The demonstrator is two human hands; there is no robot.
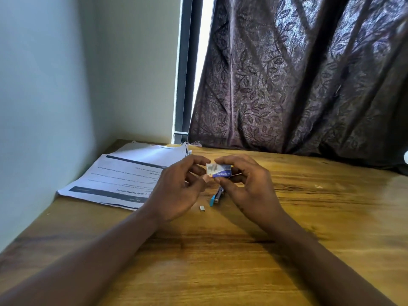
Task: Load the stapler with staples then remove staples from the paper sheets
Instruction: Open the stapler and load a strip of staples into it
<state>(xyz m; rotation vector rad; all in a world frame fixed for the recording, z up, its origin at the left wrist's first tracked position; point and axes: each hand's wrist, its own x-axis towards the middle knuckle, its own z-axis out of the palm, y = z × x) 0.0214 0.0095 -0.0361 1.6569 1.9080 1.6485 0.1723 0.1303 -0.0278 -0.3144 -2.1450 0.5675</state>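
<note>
Both hands [174,191] [250,191] pinch staple box [220,171], contents indistinct.

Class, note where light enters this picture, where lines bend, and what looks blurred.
Head view: daylight burns out the window gap beside the curtain; wide-angle distortion tilts the window frame; the lower forearms look soft; small print on the paper sheets is unreadable; the staple box is sharper.

Blue-and-white staple box [219,172], blue stapler [217,196], wood-grain table [309,206], purple leaf-patterned curtain [298,74].
</note>
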